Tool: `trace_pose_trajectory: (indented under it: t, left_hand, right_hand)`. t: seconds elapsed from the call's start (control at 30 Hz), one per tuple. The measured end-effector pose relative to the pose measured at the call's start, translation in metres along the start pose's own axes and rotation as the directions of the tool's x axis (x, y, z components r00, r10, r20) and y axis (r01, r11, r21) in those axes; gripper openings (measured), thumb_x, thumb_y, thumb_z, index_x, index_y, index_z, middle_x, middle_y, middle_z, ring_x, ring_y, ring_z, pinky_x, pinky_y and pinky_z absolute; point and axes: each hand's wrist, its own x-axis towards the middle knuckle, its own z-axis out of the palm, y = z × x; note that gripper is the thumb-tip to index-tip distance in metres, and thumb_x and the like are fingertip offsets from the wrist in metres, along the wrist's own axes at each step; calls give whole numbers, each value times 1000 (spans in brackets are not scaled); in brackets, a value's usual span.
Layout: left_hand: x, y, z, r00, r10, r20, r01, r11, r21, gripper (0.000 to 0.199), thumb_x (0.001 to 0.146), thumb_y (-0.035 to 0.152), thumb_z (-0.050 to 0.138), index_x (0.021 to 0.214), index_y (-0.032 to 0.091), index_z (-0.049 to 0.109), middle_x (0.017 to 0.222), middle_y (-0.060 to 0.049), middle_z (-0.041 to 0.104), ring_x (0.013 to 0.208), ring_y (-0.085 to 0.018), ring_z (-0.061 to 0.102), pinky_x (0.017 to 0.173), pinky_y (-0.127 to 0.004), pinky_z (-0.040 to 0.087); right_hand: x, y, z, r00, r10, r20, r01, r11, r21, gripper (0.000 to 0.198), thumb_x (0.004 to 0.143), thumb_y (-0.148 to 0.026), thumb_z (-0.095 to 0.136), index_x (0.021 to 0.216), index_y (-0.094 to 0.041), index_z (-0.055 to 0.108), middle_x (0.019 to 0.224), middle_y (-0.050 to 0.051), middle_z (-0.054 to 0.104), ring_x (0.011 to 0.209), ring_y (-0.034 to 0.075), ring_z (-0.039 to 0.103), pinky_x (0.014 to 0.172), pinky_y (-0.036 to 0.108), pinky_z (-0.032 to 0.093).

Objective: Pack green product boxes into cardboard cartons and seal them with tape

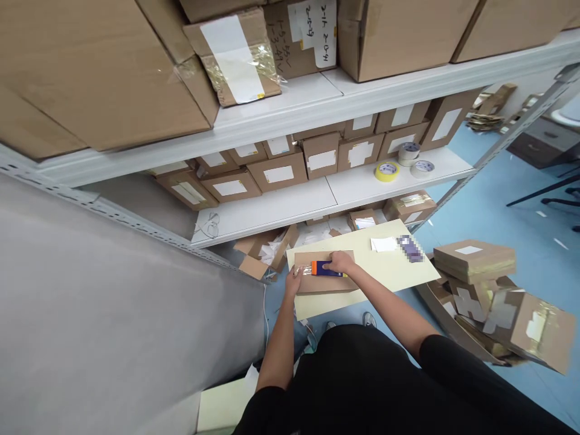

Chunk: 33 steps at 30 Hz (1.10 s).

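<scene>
A closed-looking brown cardboard box (pixel 326 285) lies flat on the pale yellow tabletop (pixel 389 266). On top of it is a flat dark blue item with an orange end (pixel 321 268), its exact kind unclear. Shiny clear film (pixel 304 269) runs from the orange end towards the box's left edge. My right hand (pixel 341 263) grips the dark blue item from above, fingers closed round it. At the left edge of the box, my left hand (pixel 293 281) is closed by the clear film; its fingertips are too small to make out fully.
White paper (pixel 383 244) and a blurred purple object (pixel 411 248) lie on the table's right. Shelves hold labelled boxes (pixel 278 173) and tape rolls (pixel 386 171). An open carton (pixel 263 251) stands behind the table; stacked cartons (pixel 474 258) are on the right.
</scene>
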Motion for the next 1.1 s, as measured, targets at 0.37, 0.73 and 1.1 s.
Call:
trace_pose_trajectory:
  t: [0.37, 0.73, 1.1]
  left_hand:
    - [-19, 27, 118, 984, 12, 180, -22, 998, 53, 65, 99, 61, 48, 150, 20, 52, 141, -16, 67, 131, -31, 63, 111, -42, 46]
    - [-16, 31, 122, 979, 13, 202, -51, 981, 187, 68, 100, 64, 39, 154, 23, 48, 138, -16, 69, 129, -35, 64, 110, -45, 46]
    - [23, 4, 28, 993, -62, 96, 46, 985, 164, 68, 96, 66, 49, 142, 16, 59, 137, -18, 69, 134, -34, 61, 110, -43, 47]
  right_hand:
    - [-48, 140, -4, 981, 192, -33, -194, 978, -78, 52, 90, -61, 68, 109, -14, 77, 117, 18, 77, 107, 29, 73, 82, 28, 51]
    - [-140, 298, -21, 893, 447, -50, -449, 882, -142, 42, 93, -53, 67, 112, -16, 76, 114, 17, 76, 104, 29, 72, 76, 29, 46]
    - [-96, 188, -26, 968, 200, -149, -176, 971, 161, 44, 92, -62, 64, 92, -20, 76, 90, 6, 78, 87, 21, 71, 69, 25, 43]
